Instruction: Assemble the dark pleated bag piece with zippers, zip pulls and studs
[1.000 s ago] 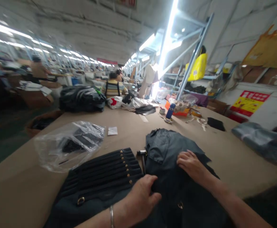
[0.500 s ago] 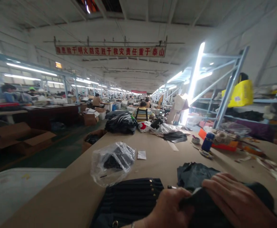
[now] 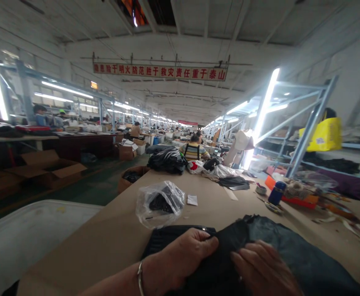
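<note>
A dark, shiny piece of fabric (image 3: pixel 285 236) spreads over the near right of the table. My left hand (image 3: pixel 189 250), with a metal bangle at the wrist, pinches its edge between thumb and fingers. On the same fabric my right hand (image 3: pixel 260 265) has its fingers curled, gripping a fold; its fingertips are partly hidden. Beneath and behind my left hand lies a dark ribbed piece (image 3: pixel 161 238), mostly covered by the hand and the fabric. Just beyond it sits a clear plastic bag (image 3: pixel 174 201) with black items inside.
A small white packet (image 3: pixel 192 200), scissors (image 3: pixel 274 207), a blue cylinder (image 3: pixel 277 193) and an orange tray (image 3: pixel 300 201) are on the table (image 3: pixel 106 234). Dark stacked material (image 3: pixel 167 160) stands at the far end. A white bin (image 3: pixel 38 230) borders the left edge.
The fabric has been turned and spread out towards the right. Both hands have moved left relative to it, and the ribbed piece is now more covered. The view has shifted left.
</note>
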Tool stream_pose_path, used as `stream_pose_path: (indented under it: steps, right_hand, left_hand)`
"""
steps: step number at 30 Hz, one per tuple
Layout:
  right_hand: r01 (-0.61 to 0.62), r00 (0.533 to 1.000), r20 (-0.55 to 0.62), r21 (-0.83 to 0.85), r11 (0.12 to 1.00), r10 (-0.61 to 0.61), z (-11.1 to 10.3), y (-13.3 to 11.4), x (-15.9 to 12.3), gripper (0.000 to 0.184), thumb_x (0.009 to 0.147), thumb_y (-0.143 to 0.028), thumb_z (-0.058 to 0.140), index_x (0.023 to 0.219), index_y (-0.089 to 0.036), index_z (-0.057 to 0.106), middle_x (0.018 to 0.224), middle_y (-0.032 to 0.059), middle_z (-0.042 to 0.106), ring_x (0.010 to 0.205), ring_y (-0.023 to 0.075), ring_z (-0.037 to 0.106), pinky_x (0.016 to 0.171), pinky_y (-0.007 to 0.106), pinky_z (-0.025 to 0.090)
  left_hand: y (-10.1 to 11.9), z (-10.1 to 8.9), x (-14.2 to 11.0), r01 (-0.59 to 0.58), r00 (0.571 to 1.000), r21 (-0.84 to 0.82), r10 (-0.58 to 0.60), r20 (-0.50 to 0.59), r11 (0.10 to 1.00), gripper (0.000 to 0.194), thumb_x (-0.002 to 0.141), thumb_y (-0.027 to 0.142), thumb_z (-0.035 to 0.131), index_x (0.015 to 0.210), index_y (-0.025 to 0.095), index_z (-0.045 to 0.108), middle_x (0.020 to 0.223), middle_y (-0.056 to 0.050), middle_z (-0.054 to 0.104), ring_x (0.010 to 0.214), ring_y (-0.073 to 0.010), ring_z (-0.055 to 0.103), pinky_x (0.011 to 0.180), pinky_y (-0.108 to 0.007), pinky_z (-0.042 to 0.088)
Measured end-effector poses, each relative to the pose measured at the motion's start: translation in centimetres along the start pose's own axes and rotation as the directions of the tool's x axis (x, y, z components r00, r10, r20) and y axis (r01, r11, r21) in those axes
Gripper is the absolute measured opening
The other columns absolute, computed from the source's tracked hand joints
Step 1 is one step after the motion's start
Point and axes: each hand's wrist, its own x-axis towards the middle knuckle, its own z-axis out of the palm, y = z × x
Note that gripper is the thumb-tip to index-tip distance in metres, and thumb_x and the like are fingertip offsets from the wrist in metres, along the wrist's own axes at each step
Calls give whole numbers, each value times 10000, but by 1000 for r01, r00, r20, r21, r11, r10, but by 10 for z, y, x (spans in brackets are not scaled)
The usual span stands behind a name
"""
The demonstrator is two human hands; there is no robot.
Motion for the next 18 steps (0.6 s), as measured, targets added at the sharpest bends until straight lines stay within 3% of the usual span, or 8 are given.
stream_pose_path:
  steps: [4, 8, 10, 12, 13, 15, 17, 18]
  right_hand:
    - [-180, 981, 120, 262, 948, 153, -2, -23, 10, 270, 900, -194, 449, 1142, -170, 567, 1047, 93, 628, 983, 156, 581, 825, 215, 510]
    - [-395, 917, 301, 587, 706, 263, -2, -39, 10, 140, 911, -186, 444, 1009, -214, 540, 996, 52, 616, 940, 128, 592, 817, 198, 516]
    - [-516, 855, 412, 613, 598, 315, -2, -42, 10, 79, 924, -205, 430, 909, -204, 508, 911, 24, 602, 855, 106, 593, 770, 183, 512]
    - [-541, 832, 466, 563, 624, 301, -3, -39, 11, 111, 932, -200, 413, 836, -196, 469, 834, 2, 585, 783, 91, 580, 720, 173, 496]
    - [-501, 848, 455, 518, 693, 272, -2, -36, 12, 122, 929, -190, 415, 816, -197, 459, 807, -4, 580, 752, 92, 572, 692, 178, 483]
    - [-336, 906, 382, 393, 856, 180, -1, -27, 15, 128, 917, -170, 431, 795, -203, 452, 752, -12, 571, 676, 108, 550, 618, 209, 446]
    - [-180, 946, 310, 261, 949, 94, -1, -20, 19, 121, 907, -159, 440, 798, -211, 449, 685, -20, 548, 580, 121, 512, 538, 239, 387]
    - [-139, 953, 296, 218, 966, 71, -2, -20, 22, 131, 907, -147, 429, 794, -213, 441, 652, -25, 532, 539, 122, 491, 510, 249, 359]
  left_hand:
    - [-9, 1, -20, -93, 994, -76, 96, 42, 993, 485, 634, 531, 747, 667, 89, 549, 621, 3, 490, 533, -61, 409, 525, -195, 295]
    - [-9, -2, -39, -51, 999, -61, 50, -2, 997, 501, 643, 567, 728, 701, 102, 549, 637, 5, 498, 541, -72, 424, 540, -209, 330]
    - [-6, -6, -45, 7, 999, 25, -6, -31, 1000, 489, 688, 582, 679, 707, 110, 549, 622, 9, 497, 520, -78, 419, 525, -218, 338]
    - [-1, -11, -49, -45, 997, 285, 61, -47, 957, 419, 777, 534, 603, 752, 115, 592, 675, -17, 557, 587, -114, 490, 586, -250, 404]
    - [2, -14, -49, -114, 984, 480, 164, -63, 870, 361, 815, 478, 577, 831, 121, 627, 772, -42, 612, 693, -151, 549, 681, -289, 446]
    - [7, -17, -48, -202, 908, 841, 418, -31, 501, 297, 864, 355, 542, 1075, 166, 630, 1105, -83, 633, 1033, -246, 552, 950, -408, 399]
    - [8, -16, -43, -183, 827, 978, 553, 97, 103, 370, 878, 309, 535, 1240, 229, 545, 1323, -73, 530, 1246, -312, 418, 1062, -510, 281]
    - [7, -14, -42, -183, 830, 983, 530, 174, -37, 373, 881, 325, 537, 1242, 232, 535, 1315, -74, 538, 1244, -328, 421, 1045, -529, 301]
